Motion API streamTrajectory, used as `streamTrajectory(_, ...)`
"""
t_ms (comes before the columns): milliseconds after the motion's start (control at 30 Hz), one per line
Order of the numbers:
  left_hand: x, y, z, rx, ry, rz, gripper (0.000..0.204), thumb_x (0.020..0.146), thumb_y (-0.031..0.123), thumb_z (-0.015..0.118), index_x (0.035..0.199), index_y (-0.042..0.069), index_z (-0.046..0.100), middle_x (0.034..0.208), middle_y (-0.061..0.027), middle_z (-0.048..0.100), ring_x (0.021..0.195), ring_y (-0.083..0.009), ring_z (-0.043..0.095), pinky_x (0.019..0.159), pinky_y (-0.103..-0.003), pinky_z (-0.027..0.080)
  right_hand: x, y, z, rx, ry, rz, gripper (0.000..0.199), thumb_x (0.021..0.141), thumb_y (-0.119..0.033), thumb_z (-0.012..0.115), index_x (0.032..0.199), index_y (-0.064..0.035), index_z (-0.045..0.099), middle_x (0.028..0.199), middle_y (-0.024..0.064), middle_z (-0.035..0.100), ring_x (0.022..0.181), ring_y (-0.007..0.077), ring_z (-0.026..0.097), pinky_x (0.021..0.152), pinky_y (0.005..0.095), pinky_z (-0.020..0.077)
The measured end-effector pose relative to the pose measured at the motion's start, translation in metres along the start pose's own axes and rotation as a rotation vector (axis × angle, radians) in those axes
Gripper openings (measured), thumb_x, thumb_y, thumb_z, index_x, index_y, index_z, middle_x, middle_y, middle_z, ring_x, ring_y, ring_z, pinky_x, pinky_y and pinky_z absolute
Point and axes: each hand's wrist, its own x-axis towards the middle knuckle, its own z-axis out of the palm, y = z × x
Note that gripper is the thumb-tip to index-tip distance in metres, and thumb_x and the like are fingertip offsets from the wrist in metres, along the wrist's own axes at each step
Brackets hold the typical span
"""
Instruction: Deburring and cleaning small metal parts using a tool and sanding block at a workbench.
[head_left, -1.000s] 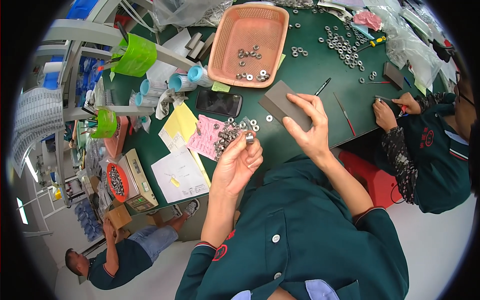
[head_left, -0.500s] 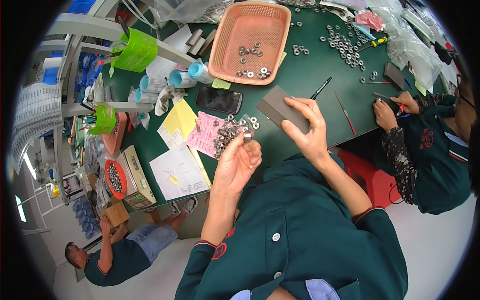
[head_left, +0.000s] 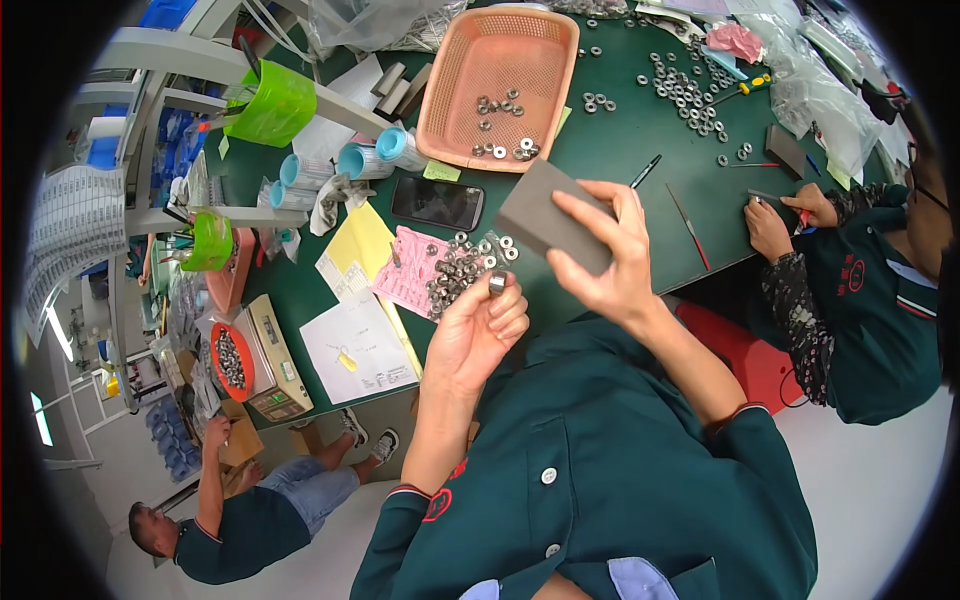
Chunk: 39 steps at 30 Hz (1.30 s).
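Note:
Between the thumb and fingers of my left hand point(head_left: 474, 338) is a small shiny metal ring point(head_left: 497, 283). My right hand point(head_left: 612, 250) grips a dark grey rectangular block point(head_left: 556, 215), thumb on the near side and fingers over the far side. The block is tilted and held just right of the ring, apart from it. Beyond my left hand, a pile of similar metal rings point(head_left: 455, 275) lies partly on a pink cloth point(head_left: 407, 268). My left hand hides part of that pile.
A peach plastic basket point(head_left: 431, 125) holding several rings stands beyond a black phone point(head_left: 437, 203). More rings point(head_left: 690, 100) lie scattered at the far right. A pen point(head_left: 646, 171) and a red-handled file point(head_left: 690, 230) lie right of my block. A co-worker's hands point(head_left: 785, 222) work at the right.
The grey block has moved left and toward the ring, turning broader side to view. My left hand has shifted slightly right. At lower left, a standing person's arm has moved beside a box.

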Motion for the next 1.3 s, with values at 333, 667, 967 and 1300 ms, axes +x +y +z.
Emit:
streamTrajectory(333, -0.004, 0.000, 0.012, 0.138, 0.019, 0.118, 0.020, 0.090, 0.016, 0.043, 0.099, -0.001, 0.052, 0.063, -0.0006, 0.034, 0.055, -0.0083, 0.032, 0.050, -0.021, 0.029, 0.006, 0.020, -0.010, 0.123, 0.020, 0.197, 0.041, 0.061, -0.020, 0.069, 0.099, -0.0065, 0.063, 0.097, 0.0127, 0.054, 0.092, 0.0259, 0.051, 0.080, 0.0360, 0.0397)
streamTrajectory(667, -0.003, 0.001, 0.006, 0.195, 0.093, 0.140, 0.022, 0.089, 0.017, 0.047, 0.103, 0.001, 0.051, 0.067, -0.0015, 0.040, 0.058, -0.0082, 0.035, 0.050, -0.022, 0.031, -0.009, 0.013, -0.002, 0.249, -0.008, 0.266, 0.042, 0.062, -0.019, 0.068, 0.100, -0.0041, 0.062, 0.098, 0.0150, 0.054, 0.092, 0.0267, 0.052, 0.081, 0.0355, 0.0407)
streamTrajectory(967, 0.007, 0.001, -0.028, 0.018, -0.471, 0.042, 0.029, 0.088, 0.020, 0.050, 0.112, 0.003, 0.049, 0.099, -0.0096, 0.057, 0.090, -0.0179, 0.057, 0.077, -0.030, 0.049, -0.006, -0.020, 0.004, 0.080, -0.019, -0.122, 0.052, 0.050, -0.023, 0.069, 0.100, -0.0096, 0.063, 0.098, 0.0164, 0.053, 0.082, 0.0273, 0.050, 0.072, 0.0371, 0.0345)
streamTrajectory(1300, 0.006, -0.004, 0.029, 0.197, 0.172, 0.225, 0.022, 0.088, 0.020, 0.050, 0.102, 0.003, 0.050, 0.084, -0.0053, 0.053, 0.073, -0.0126, 0.052, 0.063, -0.025, 0.043, -0.008, -0.033, 0.001, 0.074, -0.066, -0.217, 0.053, 0.050, -0.024, 0.070, 0.102, -0.0118, 0.062, 0.101, 0.0155, 0.053, 0.084, 0.0264, 0.050, 0.073, 0.0375, 0.0331)
